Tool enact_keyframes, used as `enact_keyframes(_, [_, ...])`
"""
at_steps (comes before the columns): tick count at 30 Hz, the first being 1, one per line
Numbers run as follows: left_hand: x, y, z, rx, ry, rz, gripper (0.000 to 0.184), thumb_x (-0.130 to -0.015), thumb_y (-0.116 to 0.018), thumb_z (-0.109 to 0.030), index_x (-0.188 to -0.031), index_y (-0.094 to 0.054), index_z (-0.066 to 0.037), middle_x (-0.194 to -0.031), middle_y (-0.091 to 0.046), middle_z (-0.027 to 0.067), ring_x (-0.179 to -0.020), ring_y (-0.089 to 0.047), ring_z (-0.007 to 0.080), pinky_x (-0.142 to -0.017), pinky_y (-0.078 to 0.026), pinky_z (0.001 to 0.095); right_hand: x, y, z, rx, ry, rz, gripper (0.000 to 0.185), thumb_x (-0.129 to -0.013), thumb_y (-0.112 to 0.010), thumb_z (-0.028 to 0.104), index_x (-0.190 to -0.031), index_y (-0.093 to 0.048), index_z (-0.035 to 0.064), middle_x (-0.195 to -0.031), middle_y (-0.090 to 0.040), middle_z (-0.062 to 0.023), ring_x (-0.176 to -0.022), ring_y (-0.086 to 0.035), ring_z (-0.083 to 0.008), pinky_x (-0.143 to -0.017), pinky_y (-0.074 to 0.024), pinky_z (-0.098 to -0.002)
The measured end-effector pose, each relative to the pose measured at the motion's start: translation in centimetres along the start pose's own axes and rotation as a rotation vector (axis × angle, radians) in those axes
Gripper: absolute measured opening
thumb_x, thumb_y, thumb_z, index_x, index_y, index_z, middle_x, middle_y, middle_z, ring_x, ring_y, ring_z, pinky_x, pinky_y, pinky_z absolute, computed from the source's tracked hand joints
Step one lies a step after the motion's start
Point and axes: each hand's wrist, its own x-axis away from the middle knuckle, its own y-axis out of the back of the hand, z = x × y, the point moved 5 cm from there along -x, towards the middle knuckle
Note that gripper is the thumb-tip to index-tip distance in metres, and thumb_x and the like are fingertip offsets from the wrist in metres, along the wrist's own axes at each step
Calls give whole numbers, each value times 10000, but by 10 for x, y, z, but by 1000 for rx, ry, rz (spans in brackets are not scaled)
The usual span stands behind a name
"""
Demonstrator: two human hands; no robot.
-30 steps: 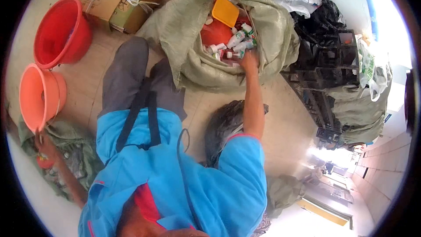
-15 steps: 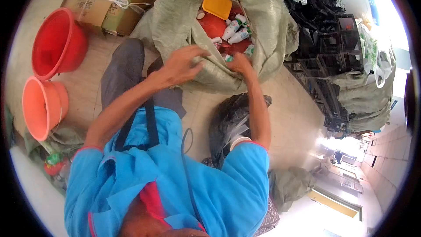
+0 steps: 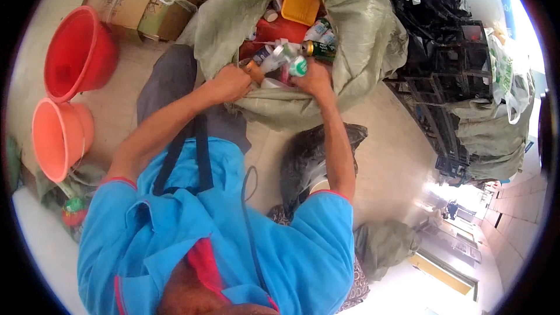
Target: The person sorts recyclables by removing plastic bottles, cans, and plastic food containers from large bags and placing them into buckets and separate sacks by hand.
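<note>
A big pale-green woven sack (image 3: 367, 41) stands open before me, its rim pulled wide. Inside lie white plastic bottles (image 3: 318, 29), a dark green-and-gold can (image 3: 319, 51), a yellow-orange plastic tray (image 3: 300, 6) and a red plastic piece (image 3: 287, 30). My left hand (image 3: 232, 84) is closed on the near-left rim of the sack, with its fingertips partly hidden. Closed at the near-right rim is my right hand (image 3: 317, 79), its fingers partly hidden by the sack and bottles. A clear bottle with a green-and-white cap (image 3: 298, 66) lies between the hands.
At left are a red basin (image 3: 73, 58) and an orange bucket (image 3: 58, 140). A tied cardboard box (image 3: 140, 0) sits at the upper left. Black plastic crates (image 3: 443, 76) and bags line the right. A black bag (image 3: 297, 160) rests near my right forearm.
My left hand has moved from loosely above the sack's near side to closing on its rim. The opening is wider on the near side, and more bottles and the can show.
</note>
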Motion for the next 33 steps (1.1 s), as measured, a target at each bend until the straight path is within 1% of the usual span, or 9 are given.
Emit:
enact_keyframes(5, [-3, -37, 24, 50, 147, 88, 244, -788, -593, -225, -957, -636, -55, -769, -634, 212, -782, -625, 380, -755, -480, 472, -11, 17, -7, -452, -196, -133, 591, -681, -761, 352, -1043, -548, -64, -989, -622, -280, -982, -602, -387, -821, -473, -403])
enact_keyframes(10, [-10, -9, 31, 791, 148, -200, 728, -663, -768, -349, -1248, -506, -4, -1107, -612, 207, -1025, -597, 304, -887, -462, 384, 4, -4, 31, -979, -238, -53, 678, -751, -717, 441, -1139, -541, -87, -1004, -625, -146, -921, -586, -236, -830, -445, -320])
enact_keyframes(13, [-9, 13, 17, 987, 294, -69, 886, -626, -801, -423, -1306, -440, 15, -1211, -561, 196, -1097, -558, 276, -940, -429, 368, 14, -18, 64, -1254, -324, -101, 635, -840, -624, 489, -1133, -565, -72, -1076, -602, -146, -994, -540, -193, -876, -409, -317])
enact_keyframes(18, [-10, -1, 23, 1265, 342, -132, 827, -638, -790, -395, -1270, -459, 24, -1153, -578, 164, -1031, -569, 255, -902, -433, 335, -9, -61, 38, -983, -331, -158, 696, -886, -502, 548, -1081, -580, -116, -1040, -625, -245, -982, -593, -341, -855, -436, -394])
enact_keyframes(21, [4, -20, 44, 1400, 617, -119, 642, -614, -768, -321, -1132, -573, 6, -1023, -626, 124, -928, -590, 227, -836, -442, 336, -15, -38, 15, -517, -182, -295, 606, -843, -565, 515, -729, -653, -73, -679, -624, -256, -662, -619, -417, -648, -474, -469])
enact_keyframes(24, [5, -25, 50, 1258, 602, -195, 614, -605, -780, -332, -1069, -599, 26, -983, -631, 136, -910, -594, 229, -823, -444, 342, -34, -69, -1, -355, -373, -144, 613, -786, -617, 544, -823, -653, -67, -806, -645, -272, -774, -632, -419, -714, -480, -469])
enact_keyframes(27, [3, -18, 46, 1275, 548, -220, 641, -605, -788, -345, -1078, -590, 40, -985, -630, 141, -916, -593, 236, -830, -442, 341, -53, -86, 1, -386, -365, -466, 680, -730, -656, 572, -969, -621, -64, -908, -640, -283, -874, -622, -429, -781, -477, -473])
enact_keyframes(29, [9, -10, 41, 1320, 578, -190, 652, -606, -790, -350, -1085, -584, 42, -986, -630, 139, -918, -593, 237, -836, -441, 336, -63, -92, 4, -435, -553, -259, 737, -720, -673, 556, -1112, -552, -56, -1037, -611, -294, -985, -589, -432, -853, -459, -465])
enact_keyframes(33, [9, 1, 40, 1552, 496, -186, 585, -680, -760, -289, -1122, -564, 41, -1029, -625, 111, -939, -598, 217, -839, -454, 333, -34, -47, 35, -549, -335, -330, 650, -732, -696, 463, -1078, -544, -66, -1023, -617, -279, -994, -591, -413, -847, -457, -461])
